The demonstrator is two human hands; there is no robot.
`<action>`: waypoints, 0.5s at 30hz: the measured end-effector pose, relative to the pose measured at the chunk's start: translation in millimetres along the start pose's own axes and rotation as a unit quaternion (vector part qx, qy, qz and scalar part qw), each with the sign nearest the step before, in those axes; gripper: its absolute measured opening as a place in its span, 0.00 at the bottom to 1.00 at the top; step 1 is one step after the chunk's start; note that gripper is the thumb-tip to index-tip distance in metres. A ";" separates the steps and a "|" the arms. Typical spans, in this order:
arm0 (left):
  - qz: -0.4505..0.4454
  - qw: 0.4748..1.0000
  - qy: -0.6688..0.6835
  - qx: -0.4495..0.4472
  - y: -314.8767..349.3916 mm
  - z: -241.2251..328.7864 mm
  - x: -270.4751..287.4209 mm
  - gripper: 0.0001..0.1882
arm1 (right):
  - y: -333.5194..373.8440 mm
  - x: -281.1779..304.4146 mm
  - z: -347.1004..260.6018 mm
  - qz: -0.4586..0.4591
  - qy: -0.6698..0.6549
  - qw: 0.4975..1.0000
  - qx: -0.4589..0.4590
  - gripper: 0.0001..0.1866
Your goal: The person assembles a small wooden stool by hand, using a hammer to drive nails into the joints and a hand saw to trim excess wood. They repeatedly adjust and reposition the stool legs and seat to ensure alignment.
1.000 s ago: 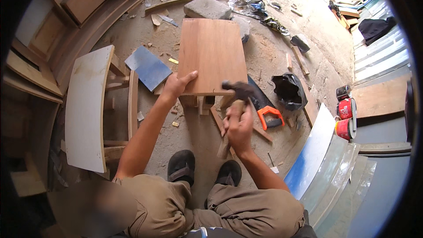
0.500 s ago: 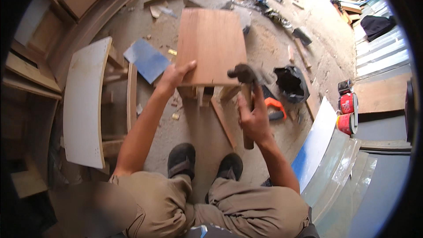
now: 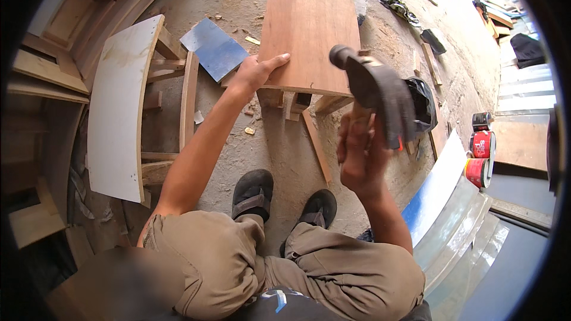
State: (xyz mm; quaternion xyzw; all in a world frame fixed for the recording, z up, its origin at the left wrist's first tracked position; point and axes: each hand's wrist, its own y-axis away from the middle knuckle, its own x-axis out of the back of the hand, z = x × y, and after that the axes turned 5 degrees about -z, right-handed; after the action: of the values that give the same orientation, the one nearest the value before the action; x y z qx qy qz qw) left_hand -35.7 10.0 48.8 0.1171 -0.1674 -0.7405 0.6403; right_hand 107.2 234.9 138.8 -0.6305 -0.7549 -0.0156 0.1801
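Observation:
A small wooden stool [image 3: 312, 35] with a flat reddish-brown plywood top stands in front of me, some of its legs showing under the near edge. My left hand [image 3: 257, 72] clasps the top's near left corner, thumb flat on the upper face and the other fingers mostly hidden along the side. In my right hand [image 3: 360, 157] is a claw hammer [image 3: 376, 86], held by its wooden handle. The dark hammer head is lifted clear of the board, near its right corner, and is smeared by motion. No nail can be made out on the board.
To the left, a white-topped wooden frame [image 3: 122, 107] leans beside a blue panel [image 3: 214, 49]. A loose wood strip [image 3: 316, 148] lies before my shoes. Right are a black plastic bag [image 3: 423, 104], red tins [image 3: 482, 144] and glossy sheets [image 3: 455, 226]. Stones and scraps litter the ground.
My right hand has lifted the hammer up from beside the board's near edge. My left hand keeps its hold on the corner. The whole view has shifted slightly.

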 end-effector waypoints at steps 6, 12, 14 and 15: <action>-0.012 1.000 0.006 -0.004 -3.8 1.9 0.1 0.41 | -26.4 2.6 -17.0 -0.005 0.013 0.990 -0.139 0.22; 0.010 1.000 0.008 -0.001 4.9 0.4 2.2 0.42 | -21.6 11.4 -49.6 0.017 -0.079 0.997 -0.010 0.29; -0.010 1.000 0.009 0.001 3.1 6.3 -6.7 0.43 | -14.7 9.1 -10.6 0.037 -0.020 0.996 0.074 0.23; -0.014 1.000 0.012 -0.001 4.2 7.3 -7.6 0.42 | -13.6 6.0 10.5 0.021 0.021 0.997 0.069 0.23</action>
State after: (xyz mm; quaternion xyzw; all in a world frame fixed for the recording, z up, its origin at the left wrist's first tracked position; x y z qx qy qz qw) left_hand -33.5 17.7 56.8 0.1273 -0.1572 -0.7479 0.6322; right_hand 90.6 240.4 133.5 -0.6322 -0.7364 0.0267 0.2393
